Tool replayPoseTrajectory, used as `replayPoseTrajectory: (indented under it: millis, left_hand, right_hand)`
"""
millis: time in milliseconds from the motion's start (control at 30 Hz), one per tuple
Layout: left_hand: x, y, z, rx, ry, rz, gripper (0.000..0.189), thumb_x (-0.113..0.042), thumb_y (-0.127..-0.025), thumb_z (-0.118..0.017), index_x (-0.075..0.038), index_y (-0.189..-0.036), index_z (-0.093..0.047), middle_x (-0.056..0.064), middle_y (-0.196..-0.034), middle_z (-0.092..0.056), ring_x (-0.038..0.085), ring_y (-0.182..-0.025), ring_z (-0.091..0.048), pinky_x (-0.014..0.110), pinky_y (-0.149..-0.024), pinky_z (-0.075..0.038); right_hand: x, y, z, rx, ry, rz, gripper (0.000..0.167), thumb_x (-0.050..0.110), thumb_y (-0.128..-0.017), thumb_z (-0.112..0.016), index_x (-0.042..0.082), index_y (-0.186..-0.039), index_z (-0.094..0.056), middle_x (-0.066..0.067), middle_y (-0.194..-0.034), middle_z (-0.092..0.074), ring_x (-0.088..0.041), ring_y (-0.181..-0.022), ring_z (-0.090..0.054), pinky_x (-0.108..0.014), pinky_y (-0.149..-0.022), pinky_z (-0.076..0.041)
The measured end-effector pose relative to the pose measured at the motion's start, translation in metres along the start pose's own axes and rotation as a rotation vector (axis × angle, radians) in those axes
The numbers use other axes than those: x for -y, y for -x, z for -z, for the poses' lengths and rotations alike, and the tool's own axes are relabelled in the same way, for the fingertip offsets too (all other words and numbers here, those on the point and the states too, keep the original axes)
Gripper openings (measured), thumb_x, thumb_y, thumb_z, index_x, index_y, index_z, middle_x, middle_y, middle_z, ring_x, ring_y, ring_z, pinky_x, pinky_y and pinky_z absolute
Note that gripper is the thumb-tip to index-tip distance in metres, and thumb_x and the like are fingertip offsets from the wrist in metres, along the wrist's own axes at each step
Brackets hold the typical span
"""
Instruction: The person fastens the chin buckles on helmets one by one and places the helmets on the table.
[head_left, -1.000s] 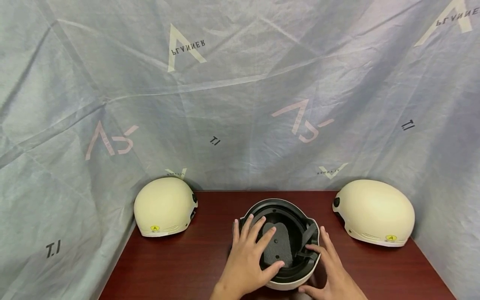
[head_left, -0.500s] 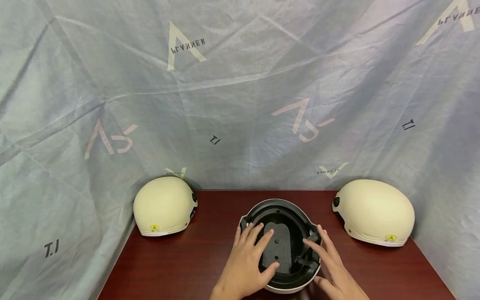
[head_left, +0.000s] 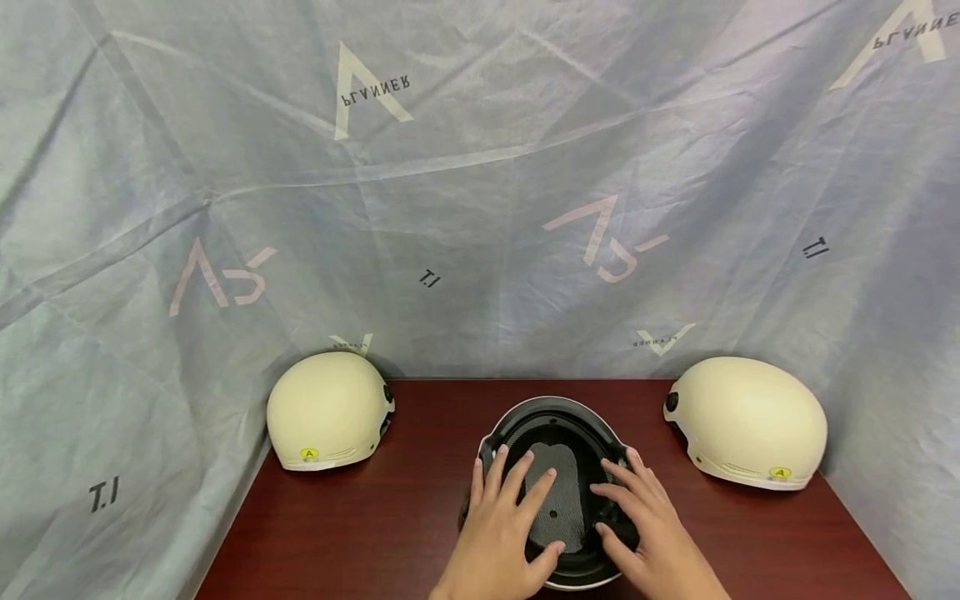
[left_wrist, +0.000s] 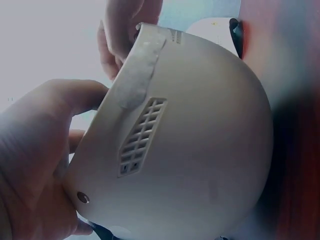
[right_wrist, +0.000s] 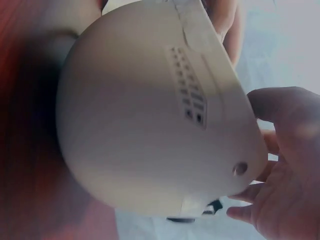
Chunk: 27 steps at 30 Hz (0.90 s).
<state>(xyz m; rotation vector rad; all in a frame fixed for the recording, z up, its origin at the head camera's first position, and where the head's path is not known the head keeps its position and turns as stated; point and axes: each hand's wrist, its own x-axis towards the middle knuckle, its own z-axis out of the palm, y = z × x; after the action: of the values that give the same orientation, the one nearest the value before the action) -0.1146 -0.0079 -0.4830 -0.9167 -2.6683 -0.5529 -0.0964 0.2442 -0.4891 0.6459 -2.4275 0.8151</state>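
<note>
A cream-white helmet (head_left: 553, 403) lies upside down at the front of the table, its black lining and grey mesh pad (head_left: 558, 521) facing up. My left hand (head_left: 497, 533) spreads over its left rim, fingertips above the lining. Opposite it, my right hand (head_left: 660, 537) lies over the right rim, with fingers and thumb reaching in over the lining where the dark straps are largely covered. Both wrist views show the smooth outer shell (left_wrist: 210, 125) with a slotted vent (left_wrist: 142, 137) and a rivet (right_wrist: 240, 168) near the rim.
Two more cream helmets stand right side up at the back of the table: one on the left (head_left: 330, 412), one on the right (head_left: 750, 421), each with a small yellow sticker. A grey printed cloth (head_left: 480, 208) hangs behind the dark red table (head_left: 360, 517).
My right hand has moved left, from the helmet's outer right side to over its opening. The left hand has shifted slightly right. The helmet tilts a little more towards me.
</note>
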Motion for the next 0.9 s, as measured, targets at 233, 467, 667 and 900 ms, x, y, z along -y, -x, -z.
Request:
replayPoseTrajectory:
  millis: [233,467,667,900]
  left_hand:
    - [-0.001,0.002,-0.001,0.002,-0.003,0.009,0.087,-0.058,-0.095,-0.071,-0.038,-0.167,-0.028,0.005,-0.174,-0.031,0.045,-0.160,-0.029,0.077,-0.116,-0.033]
    - [-0.002,0.004,0.000,0.021,-0.007,0.006,0.088,-0.060,-0.094,-0.071,-0.036,-0.167,-0.029,0.005,-0.175,-0.028,0.044,-0.160,-0.030,0.073,-0.117,-0.036]
    - [-0.003,0.006,-0.001,0.019,-0.031,-0.003,0.089,-0.060,-0.092,-0.073,-0.036,-0.166,-0.030,0.004,-0.174,-0.030,0.042,-0.160,-0.031,0.073,-0.116,-0.037]
    - [-0.006,0.006,-0.006,-0.024,-0.058,-0.056,0.092,-0.056,-0.087,-0.081,-0.033,-0.164,-0.037,0.005,-0.171,-0.035,0.042,-0.158,-0.033,0.073,-0.110,-0.043]
  right_hand:
    - [0.018,-0.017,0.002,0.163,0.031,-0.186,0.037,0.010,-0.086,-0.085,0.020,-0.120,-0.075,0.001,-0.129,-0.073,-0.032,-0.144,-0.057,-0.047,-0.124,-0.042]
    - [0.018,-0.027,-0.003,0.421,0.155,-0.250,0.038,0.015,-0.085,-0.084,0.009,-0.121,-0.074,-0.008,-0.125,-0.073,-0.044,-0.138,-0.058,-0.066,-0.115,-0.043]
    - [0.022,-0.028,-0.006,0.489,0.225,-0.230,0.041,0.011,-0.081,-0.085,0.003,-0.120,-0.074,-0.010,-0.117,-0.076,-0.036,-0.118,-0.069,-0.068,-0.111,-0.044]
    - [0.028,-0.031,-0.014,0.621,0.239,-0.361,0.051,0.003,-0.076,-0.088,0.005,-0.125,-0.073,-0.012,-0.116,-0.078,-0.037,-0.110,-0.072,-0.077,-0.110,-0.037]
